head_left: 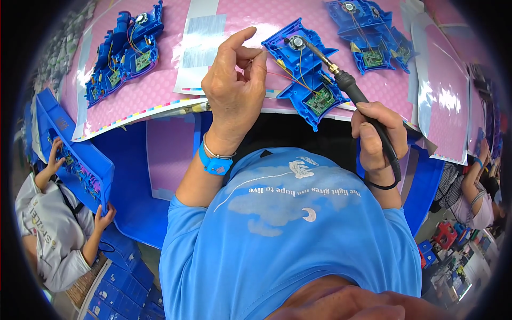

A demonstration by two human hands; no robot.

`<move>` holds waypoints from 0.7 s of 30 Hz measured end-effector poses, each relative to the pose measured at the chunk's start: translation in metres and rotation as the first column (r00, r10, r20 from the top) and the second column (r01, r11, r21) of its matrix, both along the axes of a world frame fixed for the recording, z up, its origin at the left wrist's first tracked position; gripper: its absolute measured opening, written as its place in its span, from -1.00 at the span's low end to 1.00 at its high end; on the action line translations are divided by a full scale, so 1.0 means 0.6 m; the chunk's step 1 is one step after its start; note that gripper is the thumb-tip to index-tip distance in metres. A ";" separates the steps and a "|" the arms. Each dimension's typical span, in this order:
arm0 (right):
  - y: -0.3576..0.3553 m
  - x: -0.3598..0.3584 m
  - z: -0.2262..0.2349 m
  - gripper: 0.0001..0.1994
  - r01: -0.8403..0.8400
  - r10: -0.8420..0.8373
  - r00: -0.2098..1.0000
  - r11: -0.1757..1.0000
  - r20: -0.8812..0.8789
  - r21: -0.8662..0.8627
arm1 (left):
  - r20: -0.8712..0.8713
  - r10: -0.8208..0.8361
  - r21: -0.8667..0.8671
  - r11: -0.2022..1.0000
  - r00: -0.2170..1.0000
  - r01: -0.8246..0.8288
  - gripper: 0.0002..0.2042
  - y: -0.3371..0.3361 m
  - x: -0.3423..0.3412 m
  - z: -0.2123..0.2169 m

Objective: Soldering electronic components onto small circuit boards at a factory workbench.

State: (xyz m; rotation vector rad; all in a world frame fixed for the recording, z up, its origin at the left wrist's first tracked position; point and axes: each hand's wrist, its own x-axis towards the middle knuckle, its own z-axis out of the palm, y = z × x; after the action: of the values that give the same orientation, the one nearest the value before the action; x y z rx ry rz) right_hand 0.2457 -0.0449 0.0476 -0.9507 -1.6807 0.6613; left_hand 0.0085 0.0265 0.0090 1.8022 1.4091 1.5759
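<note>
— Three blue shells lie open on the table [245, 13] in the head view. Which is being worked on?

— The middle shell [312, 63]. Take that as the landmark. It holds a round speaker [297, 42] in its upper half, a green board [320, 100] in its lower half, and thin wires [282, 76].

— What about the other two?

— The left shell [120, 45] and the right shell [381, 34] lie well apart on either side of it, with boards and wires inside too.

— Other containers?

— A big blue bin [128, 176], below and left of the middle shell, with a pink sheet [170, 154] in it. Farther left, a co-worker's hands [104, 216] hold a tilted tray [101, 170]; its contents are a jumble, too small to name. Stacked crates [125, 282] stand far below and left.

— And the person's own fingers?

— The right hand [376, 130], below and right of the middle shell, is clamped round the iron [349, 85], whose tip is at the speaker; I can't tell whether they touch. The left hand [234, 88] is just left of the shell, thumb and forefinger bent toward each other; I can't tell whether they pinch a wire.

— Anything in the way?

— The iron crosses the shell's right side, and the left forearm hides part of the bin. The person's shirt [298, 234] fills the space below.
</note>
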 end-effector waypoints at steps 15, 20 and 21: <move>0.030 -0.016 -0.005 -0.73 -0.055 0.061 0.996 0.994 0.059 -0.093 | -0.090 0.027 0.037 0.999 0.996 -0.023 -0.62 0.002 -0.003 -0.005; 0.028 -0.019 -0.006 -0.79 0.019 -0.014 0.999 0.986 0.033 -0.165 | -0.091 0.025 0.029 0.999 0.996 -0.023 -0.61 0.004 -0.002 -0.006; 0.028 -0.019 -0.005 -0.79 0.018 -0.011 0.999 0.986 0.041 -0.167 | -0.091 0.025 0.029 0.999 0.996 -0.023 -0.61 0.004 -0.002 -0.006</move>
State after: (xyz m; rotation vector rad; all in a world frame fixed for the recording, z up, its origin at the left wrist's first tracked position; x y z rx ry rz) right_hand 0.2343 -0.0282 0.0444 -1.1002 -1.6715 0.7878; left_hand 0.0073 0.0289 0.0052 1.9019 1.4614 1.5502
